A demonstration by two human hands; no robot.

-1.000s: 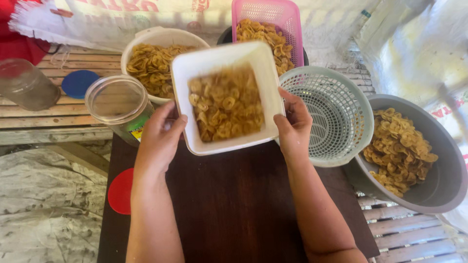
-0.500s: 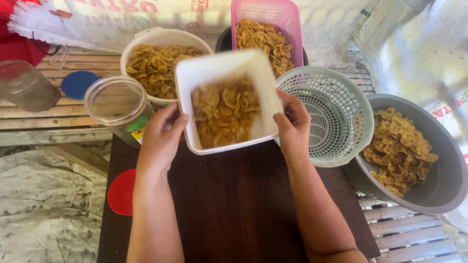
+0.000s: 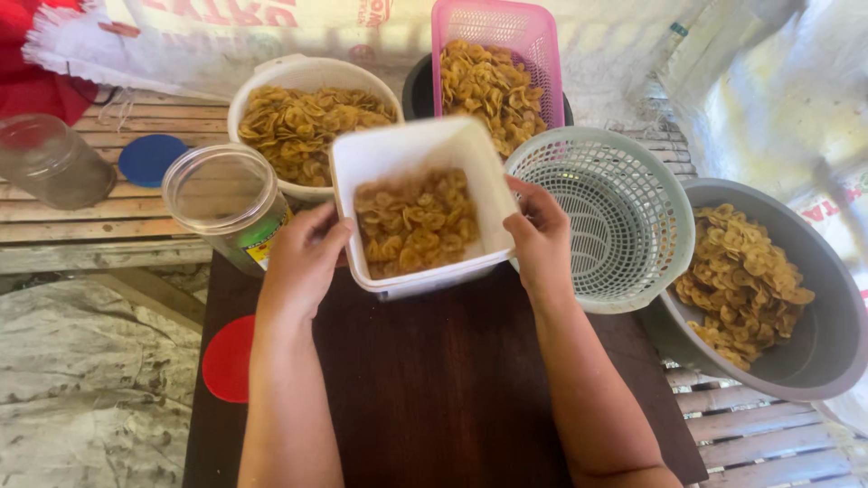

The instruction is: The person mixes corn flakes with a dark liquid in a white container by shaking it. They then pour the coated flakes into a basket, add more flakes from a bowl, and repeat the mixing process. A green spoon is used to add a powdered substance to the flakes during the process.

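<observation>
White square tub (image 3: 425, 172), tilted so its far wall stands higher than its near one, held just above the dark tabletop (image 3: 434, 398); fried yellow chips (image 3: 416, 221) heaped in its lower half, the upper white wall bare; by my judgement the tub is roughly half filled, with room left above the heap.

Left hand (image 3: 303, 262) pressed against the tub's left wall, fingers curled round the near corner; its grip is closed on the tub. Right hand (image 3: 542, 239) on the tub's right wall, thumb along the rim, fingers wrapped behind; its grip likewise clamped on the tub; both hands carry it between them.

Left of the tub, just beside it, a clear plastic jar (image 3: 226, 203) with a green label, open-mouthed and seemingly empty; farther left a second clear jar (image 3: 50, 163) and a blue lid (image 3: 149, 158) on wooden slats; below-left of the tub, a red lid (image 3: 226, 360) at the tabletop's edge.

Behind the tub, a white round bowl (image 3: 271, 77) full of chips, touching or nearly so; behind-right, a pink basket (image 3: 533, 36) also heaped, sitting in a dark vessel.

Right of the tub, just beside the right hand, a pale green colander (image 3: 615, 217), empty; beyond it, a grey basin (image 3: 814, 352) with a loose pile of chips; plenty of stock unpacked, as I judge it.
</observation>
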